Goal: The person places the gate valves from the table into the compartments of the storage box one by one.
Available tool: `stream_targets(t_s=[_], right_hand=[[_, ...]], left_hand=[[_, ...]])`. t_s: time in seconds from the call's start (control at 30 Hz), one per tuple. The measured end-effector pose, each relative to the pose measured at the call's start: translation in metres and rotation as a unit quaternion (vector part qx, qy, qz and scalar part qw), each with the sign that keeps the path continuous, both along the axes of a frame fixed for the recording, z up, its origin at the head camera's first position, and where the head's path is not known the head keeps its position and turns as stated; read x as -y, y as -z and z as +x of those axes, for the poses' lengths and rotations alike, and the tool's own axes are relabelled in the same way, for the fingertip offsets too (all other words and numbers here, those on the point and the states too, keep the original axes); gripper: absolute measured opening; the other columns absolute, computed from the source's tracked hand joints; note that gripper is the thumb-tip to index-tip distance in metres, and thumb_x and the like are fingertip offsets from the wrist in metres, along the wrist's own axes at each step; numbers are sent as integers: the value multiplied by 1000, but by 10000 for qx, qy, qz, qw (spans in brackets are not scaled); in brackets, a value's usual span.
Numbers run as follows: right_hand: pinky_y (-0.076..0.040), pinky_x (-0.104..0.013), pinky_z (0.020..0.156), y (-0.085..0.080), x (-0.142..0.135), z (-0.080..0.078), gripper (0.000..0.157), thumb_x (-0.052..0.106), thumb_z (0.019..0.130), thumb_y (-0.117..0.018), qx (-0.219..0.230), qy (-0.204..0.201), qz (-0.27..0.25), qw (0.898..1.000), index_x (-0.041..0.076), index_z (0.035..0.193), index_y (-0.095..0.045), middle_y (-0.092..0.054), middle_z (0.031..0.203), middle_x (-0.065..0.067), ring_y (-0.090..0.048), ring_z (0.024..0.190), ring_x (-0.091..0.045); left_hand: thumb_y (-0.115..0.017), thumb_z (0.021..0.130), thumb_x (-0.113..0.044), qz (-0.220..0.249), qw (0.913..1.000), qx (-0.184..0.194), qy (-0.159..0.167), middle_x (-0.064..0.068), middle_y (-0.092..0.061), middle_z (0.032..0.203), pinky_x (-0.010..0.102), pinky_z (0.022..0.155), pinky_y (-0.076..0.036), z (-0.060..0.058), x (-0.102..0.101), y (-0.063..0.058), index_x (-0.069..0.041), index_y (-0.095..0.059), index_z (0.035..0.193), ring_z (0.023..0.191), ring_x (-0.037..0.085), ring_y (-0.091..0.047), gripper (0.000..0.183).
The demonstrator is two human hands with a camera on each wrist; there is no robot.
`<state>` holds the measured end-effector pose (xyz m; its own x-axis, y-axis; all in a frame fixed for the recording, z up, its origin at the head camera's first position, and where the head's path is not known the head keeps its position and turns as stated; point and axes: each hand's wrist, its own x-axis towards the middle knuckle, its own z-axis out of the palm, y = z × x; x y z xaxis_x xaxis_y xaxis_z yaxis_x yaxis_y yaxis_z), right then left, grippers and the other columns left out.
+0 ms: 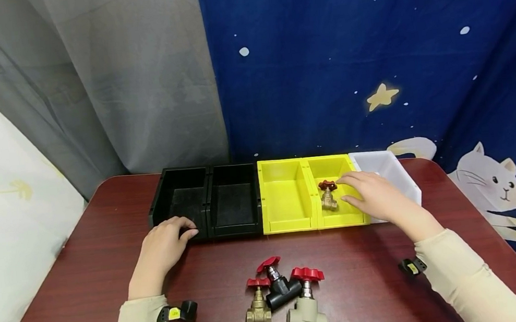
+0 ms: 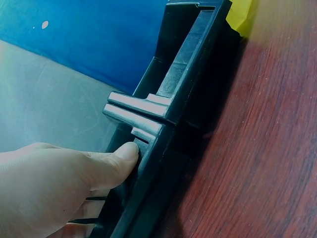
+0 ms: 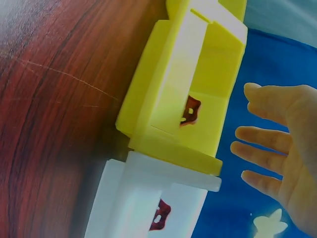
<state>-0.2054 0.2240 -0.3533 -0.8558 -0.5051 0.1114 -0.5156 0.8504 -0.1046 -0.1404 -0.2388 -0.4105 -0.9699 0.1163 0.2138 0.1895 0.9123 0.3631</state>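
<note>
My right hand [image 1: 375,197] hovers over the right-hand yellow bin [image 1: 343,219] with spread, bent fingers and nothing between them. Inside that bin stands a brass gate valve [image 1: 328,198] with a red handwheel, just left of the fingertips. In the right wrist view, the fingers of the hand [image 3: 282,144] are apart from the valve's red handwheel [image 3: 191,110]. My left hand [image 1: 164,247] rests at the front edge of the leftmost black bin [image 1: 182,203]. Its thumb [image 2: 126,152] touches the bin near the divider; the other fingertips are partly hidden.
Near the table's front lie another brass gate valve [image 1: 257,308], a black plastic valve [image 1: 280,287] and a beige plastic valve [image 1: 306,313], all red-handled. A second black bin [image 1: 234,200], another yellow bin [image 1: 285,195] and a white bin [image 1: 404,182] complete the row. A red handwheel [image 3: 159,215] shows inside the white bin.
</note>
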Motion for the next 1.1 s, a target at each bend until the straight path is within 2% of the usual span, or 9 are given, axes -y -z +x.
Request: stream_targets(t_s=[0.37,0.83,1.1], right_hand=[[-40,-57,103,-2,-11,21,44,27,93,-71,-74,238,-263,9993,2,129,-62,-63,127,-18,-56,118,-39],[-39,-60,102,11,-29,36,43,24,92,-71,-16,582,-655,9962,1,128,-63,-63,126,-21,-55,118,-41],[-41,-63,99,13,-43,47,43,26,93,-71,-58,874,-983,9913,4,129,-62,-61,127,-21,-52,120,-41]], left_hand=[[-72,92,-21,-1,10000,47,-33,5,-69,100,54,79,-51,0,-1,-1,-15,-72,99,92,33,-65,10],[-72,92,-21,13,10000,58,-28,6,-69,98,54,80,-51,0,-1,-1,-14,-73,99,92,33,-65,10],[-72,92,-20,7,10000,48,-32,6,-69,98,54,81,-51,0,-1,-1,-14,-73,99,92,33,-65,10]])
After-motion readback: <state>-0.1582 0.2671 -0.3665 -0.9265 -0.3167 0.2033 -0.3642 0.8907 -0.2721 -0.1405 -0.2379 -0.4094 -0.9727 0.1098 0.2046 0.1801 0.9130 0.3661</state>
